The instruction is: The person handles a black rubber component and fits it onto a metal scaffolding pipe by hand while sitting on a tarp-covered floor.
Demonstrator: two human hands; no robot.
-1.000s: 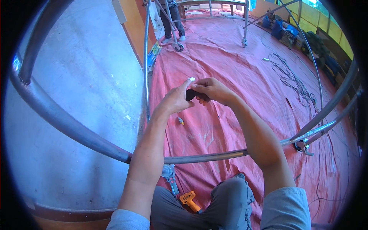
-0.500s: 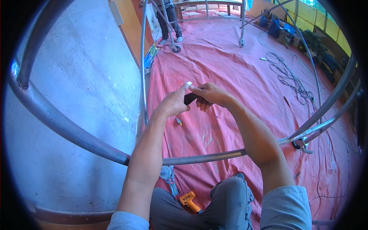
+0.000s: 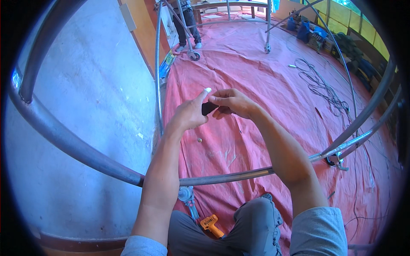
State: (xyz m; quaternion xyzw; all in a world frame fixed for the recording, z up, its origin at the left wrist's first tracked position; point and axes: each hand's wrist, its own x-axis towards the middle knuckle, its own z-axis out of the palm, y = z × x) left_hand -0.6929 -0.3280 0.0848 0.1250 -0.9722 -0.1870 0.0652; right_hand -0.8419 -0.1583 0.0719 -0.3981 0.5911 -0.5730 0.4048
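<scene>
Head view: the person's left hand (image 3: 190,114) and right hand (image 3: 235,103) meet beyond a curved metal rail (image 3: 235,176), above a creased pink sheet (image 3: 256,77). The left grip is closed around a black item (image 3: 208,108), which lies between the two hands. The right thumb and fingers are at its right end; whether that grip is closed on it cannot be told. An orange power tool (image 3: 212,226) lies near, between the knees; a coiled cable (image 3: 316,81) lies far right.

Black item (image 3: 208,108): small, dark, its kind unclear, partly hidden by fingers.
Position: raised between the left hand (image 3: 191,112) and right hand (image 3: 232,103).
</scene>
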